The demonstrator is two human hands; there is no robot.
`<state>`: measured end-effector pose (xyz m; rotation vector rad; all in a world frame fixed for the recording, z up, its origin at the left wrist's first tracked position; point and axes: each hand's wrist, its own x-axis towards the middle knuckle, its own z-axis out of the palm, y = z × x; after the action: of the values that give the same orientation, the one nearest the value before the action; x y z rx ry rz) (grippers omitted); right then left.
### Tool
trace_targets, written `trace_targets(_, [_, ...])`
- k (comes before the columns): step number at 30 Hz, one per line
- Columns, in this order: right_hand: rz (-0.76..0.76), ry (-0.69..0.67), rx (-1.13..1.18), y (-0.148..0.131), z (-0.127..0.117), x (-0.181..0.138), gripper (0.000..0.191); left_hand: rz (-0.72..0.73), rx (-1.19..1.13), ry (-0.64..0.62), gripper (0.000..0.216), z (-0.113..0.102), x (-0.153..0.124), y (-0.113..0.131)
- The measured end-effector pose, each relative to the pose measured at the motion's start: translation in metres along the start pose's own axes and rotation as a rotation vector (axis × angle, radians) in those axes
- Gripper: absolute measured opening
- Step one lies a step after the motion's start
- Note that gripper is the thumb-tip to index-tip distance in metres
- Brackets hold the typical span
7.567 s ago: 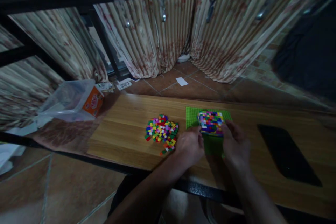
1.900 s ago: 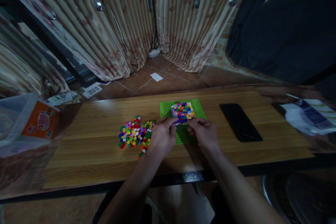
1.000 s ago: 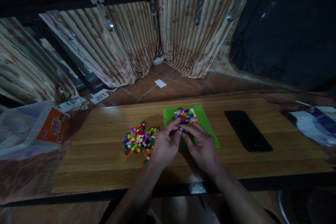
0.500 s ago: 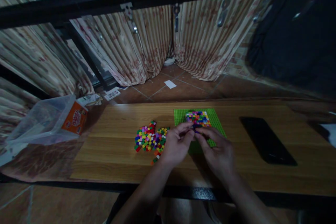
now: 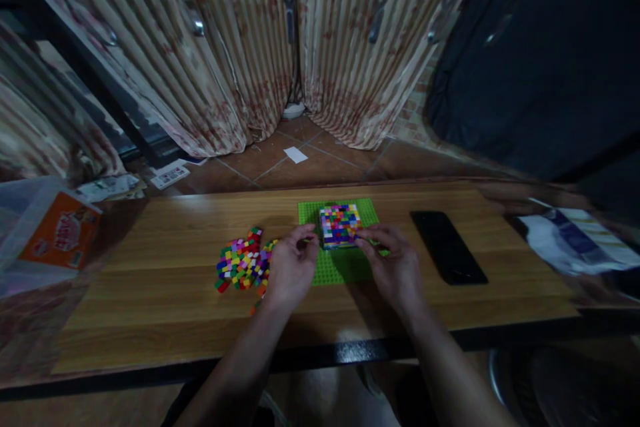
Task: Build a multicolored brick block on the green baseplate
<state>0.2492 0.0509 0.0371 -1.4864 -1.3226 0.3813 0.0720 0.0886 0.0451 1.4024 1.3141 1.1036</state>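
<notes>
A block of many-coloured toy bricks (image 5: 341, 221) stands on a green studded baseplate (image 5: 335, 273). My right hand (image 5: 397, 263) is at the block's front right corner, thumb and forefinger closed on a small dark brick there, mostly hidden by the fingertips. At the block's left side, just short of it, is my left hand (image 5: 293, 270); its fingers are loosely curled with a gap from the thumb, and I see nothing in them. A pile of loose small bricks (image 5: 243, 263) lies left of my left hand, which partly covers it.
The wooden table (image 5: 165, 267) also bears a black phone-like slab (image 5: 447, 247) on the right. A clear plastic box with an orange label (image 5: 60, 230) stands beyond the table's left end. White and purple packaging (image 5: 583, 240) is at the right.
My hands were together over the baseplate with a dark brick between their fingertips; now they are apart, either side of the block. The view has shifted right and down.
</notes>
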Motion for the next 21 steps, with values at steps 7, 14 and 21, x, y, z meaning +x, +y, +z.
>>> trace_targets(7, [0.056, -0.037, -0.014, 0.011, 0.001, 0.002, 0.012, -0.024, 0.191, -0.036, 0.035, 0.003, -0.001, 0.004])
trace_targets(14, [0.129, -0.052, 0.123, 0.016, 0.009, 0.007, 0.011, 0.001, 0.178, -0.092, 0.038, 0.006, -0.002, 0.000])
trace_targets(21, [0.316, -0.030, 0.397, 0.021, 0.017, 0.012, 0.021, 0.022, 0.176, -0.109, 0.039, 0.006, -0.005, 0.006])
